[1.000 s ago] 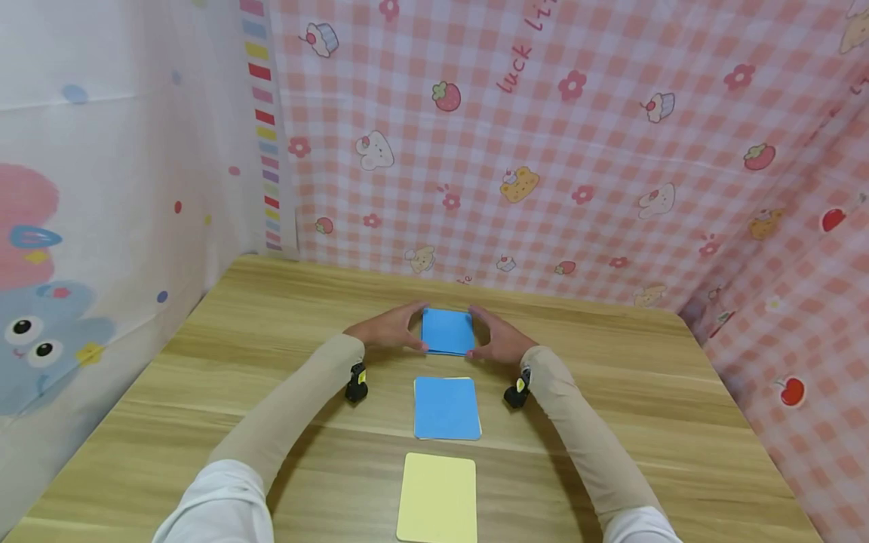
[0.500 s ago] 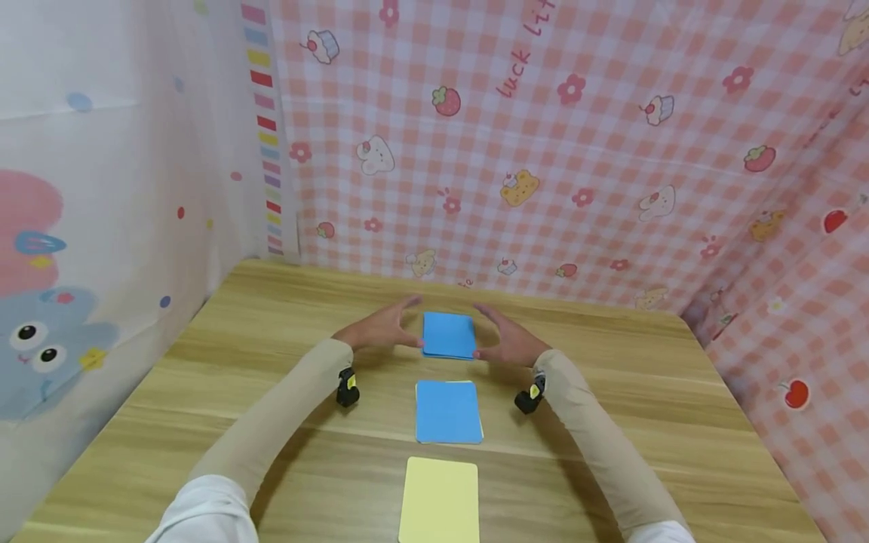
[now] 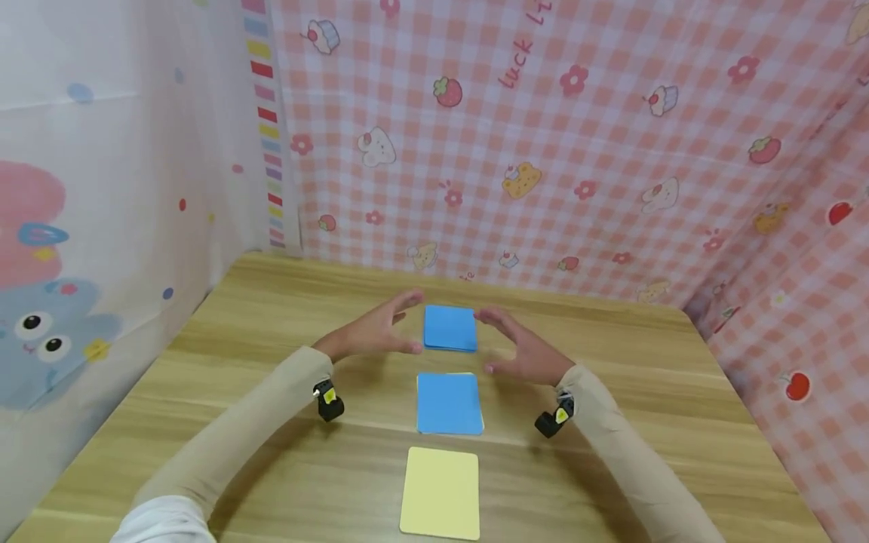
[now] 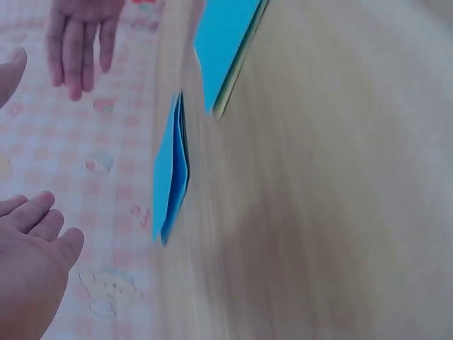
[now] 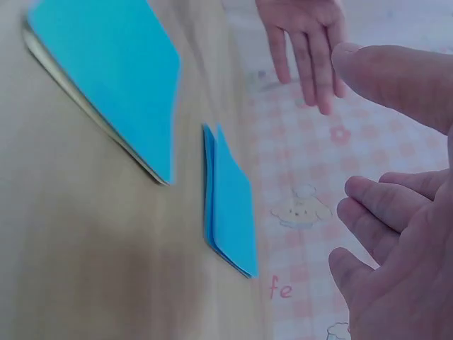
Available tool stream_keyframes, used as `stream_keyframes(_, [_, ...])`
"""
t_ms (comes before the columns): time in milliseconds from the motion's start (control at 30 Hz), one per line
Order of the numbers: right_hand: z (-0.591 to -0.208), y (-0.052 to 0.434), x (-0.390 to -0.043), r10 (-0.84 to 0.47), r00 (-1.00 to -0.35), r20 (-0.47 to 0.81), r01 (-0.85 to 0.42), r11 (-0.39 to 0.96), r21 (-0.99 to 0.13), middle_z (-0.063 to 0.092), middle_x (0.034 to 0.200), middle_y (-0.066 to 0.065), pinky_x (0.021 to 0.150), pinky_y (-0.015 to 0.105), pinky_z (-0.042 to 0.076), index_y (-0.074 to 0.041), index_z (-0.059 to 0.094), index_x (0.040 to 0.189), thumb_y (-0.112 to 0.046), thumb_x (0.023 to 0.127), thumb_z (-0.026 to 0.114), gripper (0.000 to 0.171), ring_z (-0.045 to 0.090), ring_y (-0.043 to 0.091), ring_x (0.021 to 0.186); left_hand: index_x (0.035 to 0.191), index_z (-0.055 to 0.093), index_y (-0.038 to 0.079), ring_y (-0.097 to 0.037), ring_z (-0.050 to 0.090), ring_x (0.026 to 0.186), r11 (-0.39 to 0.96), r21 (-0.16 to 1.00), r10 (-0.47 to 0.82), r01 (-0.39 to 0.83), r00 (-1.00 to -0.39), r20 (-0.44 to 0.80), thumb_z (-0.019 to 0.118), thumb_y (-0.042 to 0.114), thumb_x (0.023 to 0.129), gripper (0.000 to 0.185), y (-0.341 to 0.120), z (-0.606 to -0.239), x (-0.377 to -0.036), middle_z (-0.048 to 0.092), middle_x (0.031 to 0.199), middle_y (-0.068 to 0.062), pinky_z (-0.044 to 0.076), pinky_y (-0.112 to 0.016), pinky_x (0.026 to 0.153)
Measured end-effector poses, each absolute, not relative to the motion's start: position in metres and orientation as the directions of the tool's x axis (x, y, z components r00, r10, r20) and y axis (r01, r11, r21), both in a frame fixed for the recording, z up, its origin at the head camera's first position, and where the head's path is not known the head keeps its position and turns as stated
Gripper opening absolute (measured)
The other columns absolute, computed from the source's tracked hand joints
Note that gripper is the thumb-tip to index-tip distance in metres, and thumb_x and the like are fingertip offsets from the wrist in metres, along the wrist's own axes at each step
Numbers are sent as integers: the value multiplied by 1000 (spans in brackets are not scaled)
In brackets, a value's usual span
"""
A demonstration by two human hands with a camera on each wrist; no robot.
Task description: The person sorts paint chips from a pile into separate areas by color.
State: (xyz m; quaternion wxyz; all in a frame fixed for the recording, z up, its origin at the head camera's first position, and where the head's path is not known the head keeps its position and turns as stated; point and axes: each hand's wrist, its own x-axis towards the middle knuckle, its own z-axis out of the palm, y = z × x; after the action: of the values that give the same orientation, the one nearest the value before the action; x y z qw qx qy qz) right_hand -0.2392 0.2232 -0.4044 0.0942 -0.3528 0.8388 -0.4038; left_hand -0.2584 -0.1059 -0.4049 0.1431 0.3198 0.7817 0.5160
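Observation:
A small stack of blue cards [image 3: 451,328] lies at the far side of the table; its sheets gape slightly along the edge in the left wrist view [image 4: 170,173]. To its left my left hand [image 3: 373,329] hovers with relaxed fingers, the thumb just short of the stack. On the other side my right hand [image 3: 531,349] is spread, touching nothing. Nearer to me sits a second pile topped by a blue card [image 3: 449,403], with pale yellow edges showing beneath it. Closest lies a yellow card [image 3: 440,494], in line with the other two.
The wooden table [image 3: 652,445] ends against a pink checked cloth [image 3: 407,173] at the back. A white patterned cloth [image 3: 136,151] hangs on the left, and another checked cloth [image 3: 794,302] on the right. Both wrists carry small black cameras [image 3: 330,401].
Both hands have drawn apart from the far blue stack, the left moving left and the right moving right and nearer. The stack and the other cards stay in place.

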Motion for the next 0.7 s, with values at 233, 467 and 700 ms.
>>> stream_keyframes(233, [-416,225,-206,-665,-745,56,-484,480,-731,30,164,8,115,63,28,-13,25,160,-13,85,82,94,26,35,150,159,16,1,-31,18,154,192,918,678,348,-723,132,82,17,87,100,-103,-413,-233,23,166,-15,17,-50,123])
stream_keyframes(467, [-428,225,-185,-635,-772,24,-458,530,-713,29,164,7,118,59,26,-10,26,160,-19,82,86,99,25,33,151,159,16,-1,-34,20,152,219,940,648,261,-759,60,80,13,87,98,-109,-431,-212,23,164,-20,19,-51,123])
stream_keyframes(700, [-434,223,-176,-629,-777,6,-458,559,-691,29,164,10,120,54,25,-7,25,159,-19,81,87,100,25,30,151,161,16,5,-32,21,153,226,958,660,179,-751,-15,81,18,88,98,-106,-441,-200,24,166,-13,21,-49,122])
